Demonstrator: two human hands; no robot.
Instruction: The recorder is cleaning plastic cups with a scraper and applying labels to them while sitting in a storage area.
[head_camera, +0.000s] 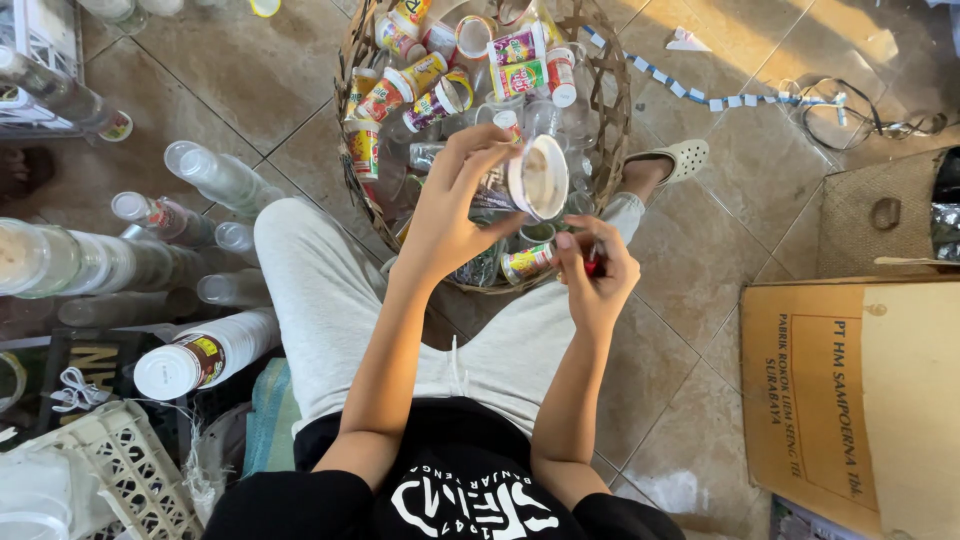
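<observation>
Left hand (445, 215) pinches a cup (537, 176) over the basket (610, 110); right hand (595, 270), fingers closed on a small red tool, seems mid-trimming; next needs steady aim.

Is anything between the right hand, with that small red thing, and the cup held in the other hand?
Nothing visible. The left hand holds the cup over the basket, its open mouth turned toward the camera. The right hand, gripping a red tool, sits just below it with only open air between.

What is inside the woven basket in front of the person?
The basket holds a heap of plastic cups, some clear, some with coloured labels. The left hand and its cup cover the near part; the basket's bottom is hidden.
</observation>
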